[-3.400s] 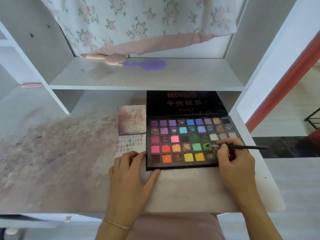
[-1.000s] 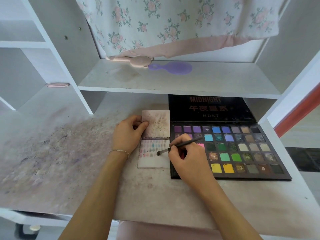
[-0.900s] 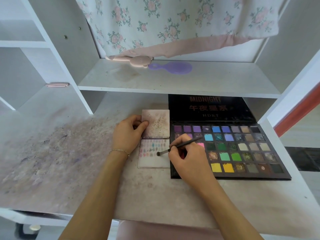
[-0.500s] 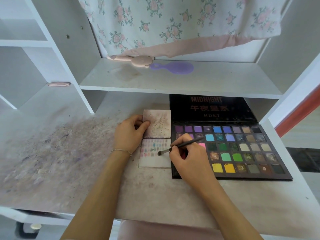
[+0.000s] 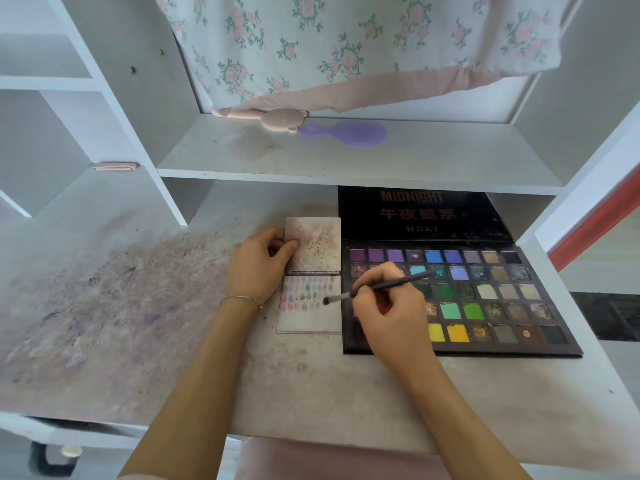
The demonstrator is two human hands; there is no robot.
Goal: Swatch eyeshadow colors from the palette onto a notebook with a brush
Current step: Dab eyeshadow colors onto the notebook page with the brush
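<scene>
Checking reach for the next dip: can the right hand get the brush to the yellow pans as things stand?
Probably yes. The right hand grips the brush directly over the open palette, and the yellow pans lie uncovered just beside it, nothing between.

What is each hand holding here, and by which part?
The right hand pinches the eyeshadow brush near the middle of its handle. The left hand holds the notebook at the left edge of its upper page.
</scene>
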